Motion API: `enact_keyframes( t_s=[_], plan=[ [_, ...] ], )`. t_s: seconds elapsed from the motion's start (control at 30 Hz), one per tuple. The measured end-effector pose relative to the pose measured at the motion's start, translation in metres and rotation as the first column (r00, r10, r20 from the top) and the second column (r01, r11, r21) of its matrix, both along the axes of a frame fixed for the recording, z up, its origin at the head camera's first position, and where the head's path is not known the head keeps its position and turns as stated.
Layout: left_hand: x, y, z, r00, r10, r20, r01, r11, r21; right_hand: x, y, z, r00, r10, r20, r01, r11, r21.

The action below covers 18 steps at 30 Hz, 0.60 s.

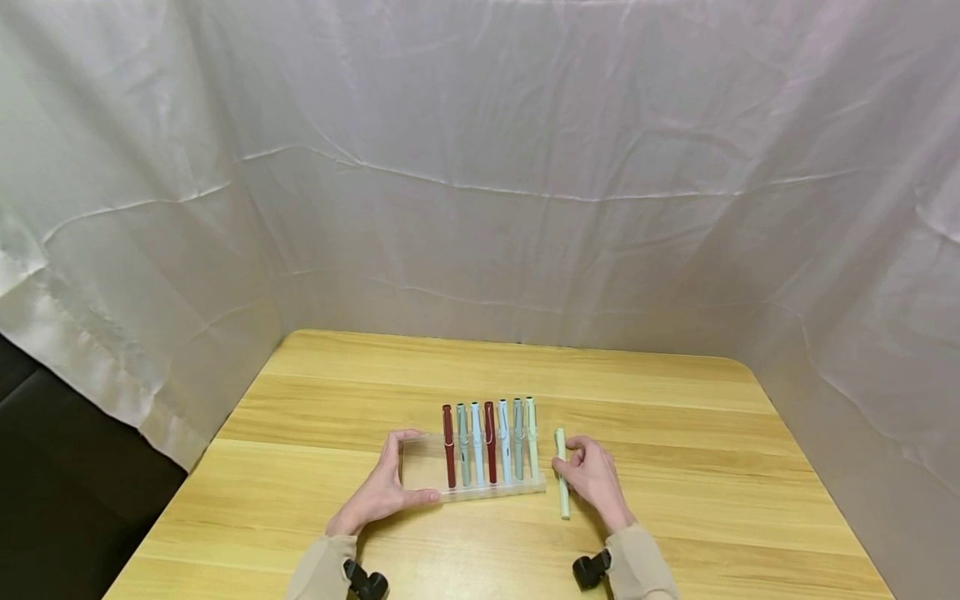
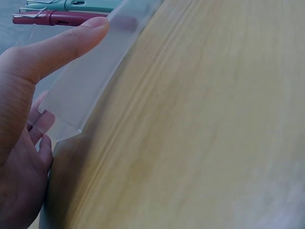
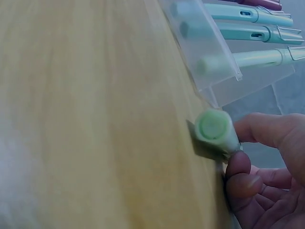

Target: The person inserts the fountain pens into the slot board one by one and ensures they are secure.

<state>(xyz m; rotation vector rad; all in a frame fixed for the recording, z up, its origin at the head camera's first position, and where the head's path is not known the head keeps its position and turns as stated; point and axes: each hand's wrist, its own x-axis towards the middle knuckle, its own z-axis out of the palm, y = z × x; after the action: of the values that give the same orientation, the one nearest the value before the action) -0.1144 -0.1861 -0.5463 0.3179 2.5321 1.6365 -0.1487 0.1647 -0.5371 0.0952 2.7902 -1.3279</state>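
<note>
A pale green pen (image 1: 562, 472) lies on the tabletop (image 1: 675, 433) just beside the right end of a clear pen rack (image 1: 420, 467). The right hand (image 1: 592, 477) pinches it between thumb and fingertips (image 3: 240, 164), so that grip is closed on the pen. The rack holds seven pens (image 1: 491, 442) side by side, red, grey-green, blue and light green, with bare slots at its left end. The left hand (image 1: 382, 492) steadies the rack, thumb (image 2: 57, 45) on the near edge and fingers curled round the far edge. To handle the pen well, I judge it best kept parallel to the racked pens, lifted level, while the left hand keeps the rack from sliding.
</note>
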Motion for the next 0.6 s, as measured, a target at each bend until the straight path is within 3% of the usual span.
enact_keyframes(
  t_s=[0.6],
  plan=[
    [0.0001,-0.0003,-0.0009,1.000,0.004,-0.004,-0.004,1.000,-0.009,-0.0047,-0.0018,-0.0014,1.000,-0.004,0.015,0.004,0.999,0.051]
  ],
)
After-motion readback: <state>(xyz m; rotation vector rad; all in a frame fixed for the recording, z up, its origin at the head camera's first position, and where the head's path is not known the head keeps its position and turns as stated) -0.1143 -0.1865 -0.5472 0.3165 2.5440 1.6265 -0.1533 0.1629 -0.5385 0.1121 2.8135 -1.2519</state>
